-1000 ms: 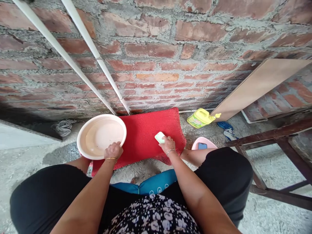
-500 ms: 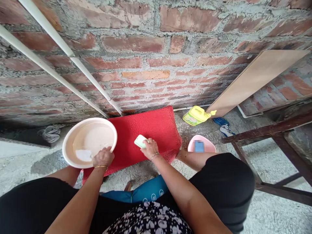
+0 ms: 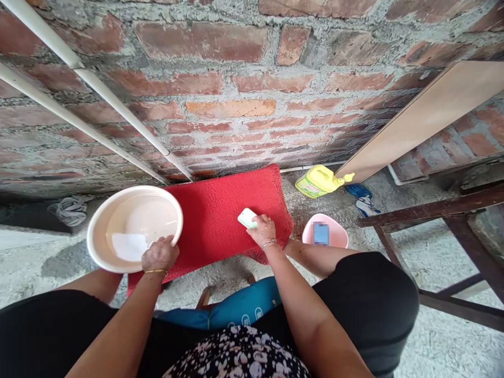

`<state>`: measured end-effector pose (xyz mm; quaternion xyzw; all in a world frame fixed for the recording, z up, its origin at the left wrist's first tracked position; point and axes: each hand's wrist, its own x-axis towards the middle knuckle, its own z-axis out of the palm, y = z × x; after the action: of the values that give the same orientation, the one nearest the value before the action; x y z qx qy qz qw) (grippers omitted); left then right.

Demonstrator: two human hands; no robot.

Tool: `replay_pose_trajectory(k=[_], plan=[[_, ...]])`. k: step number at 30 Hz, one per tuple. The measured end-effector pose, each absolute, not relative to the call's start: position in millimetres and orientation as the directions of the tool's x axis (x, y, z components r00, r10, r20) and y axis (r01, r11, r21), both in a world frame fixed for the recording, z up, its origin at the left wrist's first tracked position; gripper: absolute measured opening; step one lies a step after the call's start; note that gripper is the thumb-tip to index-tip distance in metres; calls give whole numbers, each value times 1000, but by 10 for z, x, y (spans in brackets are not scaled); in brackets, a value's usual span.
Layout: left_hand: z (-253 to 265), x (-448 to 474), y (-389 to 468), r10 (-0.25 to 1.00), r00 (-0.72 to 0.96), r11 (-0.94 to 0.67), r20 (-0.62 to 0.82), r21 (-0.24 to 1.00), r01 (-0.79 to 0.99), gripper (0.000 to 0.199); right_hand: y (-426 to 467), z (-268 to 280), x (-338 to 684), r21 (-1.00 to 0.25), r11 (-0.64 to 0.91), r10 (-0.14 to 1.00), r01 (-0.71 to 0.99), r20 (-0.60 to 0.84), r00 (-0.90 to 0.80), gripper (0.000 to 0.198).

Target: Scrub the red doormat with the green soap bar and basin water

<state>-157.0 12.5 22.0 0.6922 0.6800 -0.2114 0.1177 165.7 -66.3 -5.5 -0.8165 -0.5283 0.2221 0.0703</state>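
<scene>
Right hand point(image 3: 264, 231), gripping a rounded pale-green block point(image 3: 247, 217), has slid rightward over textured red cloth point(image 3: 212, 220), seemingly mid-rub; left hand point(image 3: 160, 254) clamps a round cream plastic basin point(image 3: 100, 220)

The person's left hand point(image 3: 160, 254) curls in a firm grip; the right hand point(image 3: 263, 231), well apart, clasps palm down.

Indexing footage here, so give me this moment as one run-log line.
left hand: gripping basin rim | right hand: holding pale green item over red cloth, contact unclear | basin: liquid inside | yellow jug: on floor
</scene>
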Motion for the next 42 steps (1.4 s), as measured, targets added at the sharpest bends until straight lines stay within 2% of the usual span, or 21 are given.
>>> replay_pose_trajectory(k=[3, 6, 10, 13, 15, 17, 21, 24, 28, 30, 31, 33, 36, 39, 42], plan=[[209, -1566, 117, 897, -10, -46, -443, -116, 992, 35, -664, -61, 1748, -397, -511, 860, 763, -227, 457, 33], [200, -1559, 95, 905, -23, -23, -424, -103, 994, 35, -599, -36, 1587, -413, -496, 868, 764, -210, 451, 35], [206, -1559, 64, 910, -6, -28, -414, -77, 997, 34, -484, 10, 931, -412, -261, 956, 873, -239, 172, 37], [221, -1567, 46, 917, 10, -34, -399, -53, 998, 35, -445, 12, 377, -391, -54, 957, 919, -284, -65, 40], [228, -1572, 38, 925, 21, -36, -380, -32, 999, 37, -430, 4, 158, -363, 22, 938, 931, -314, -144, 40], [230, -1577, 35, 925, 29, -35, -378, -10, 999, 38, -414, 0, 125, -333, 33, 929, 942, -338, -152, 41], [215, -1588, 34, 912, 22, -6, -409, 38, 999, 41, -460, 7, 591, -243, -106, 932, 964, -362, 12, 44], [190, -1600, 21, 915, 21, 11, -402, 77, 997, 41, -639, 5, 1207, -200, -341, 907, 918, -328, 266, 46], [145, -1627, -11, 930, 30, 22, -368, 136, 990, 40, -899, 22, 1884, -169, -700, 700, 693, -353, 621, 51], [122, -1640, -30, 936, 39, 21, -351, 166, 986, 39, -943, 51, 1963, -159, -761, 637, 628, -366, 679, 51], [111, -1646, -40, 939, 46, 18, -341, 181, 983, 39, -941, 65, 1915, -163, -752, 648, 638, -361, 671, 51], [92, -1653, -62, 944, 53, 19, -324, 214, 977, 40, -907, 85, 1646, -196, -647, 750, 737, -342, 567, 49], [65, -1657, -83, 946, 44, 41, -320, 255, 966, 41, -840, 84, 949, -244, -312, 912, 918, -347, 218, 43], [44, -1661, -83, 943, 39, 59, -330, 281, 958, 43, -782, 77, 214, -242, 51, 911, 969, -387, -145, 40], [30, -1667, -74, 940, 35, 70, -338, 293, 954, 44, -708, 84, -209, -206, 257, 858, 944, -401, -321, 39]])
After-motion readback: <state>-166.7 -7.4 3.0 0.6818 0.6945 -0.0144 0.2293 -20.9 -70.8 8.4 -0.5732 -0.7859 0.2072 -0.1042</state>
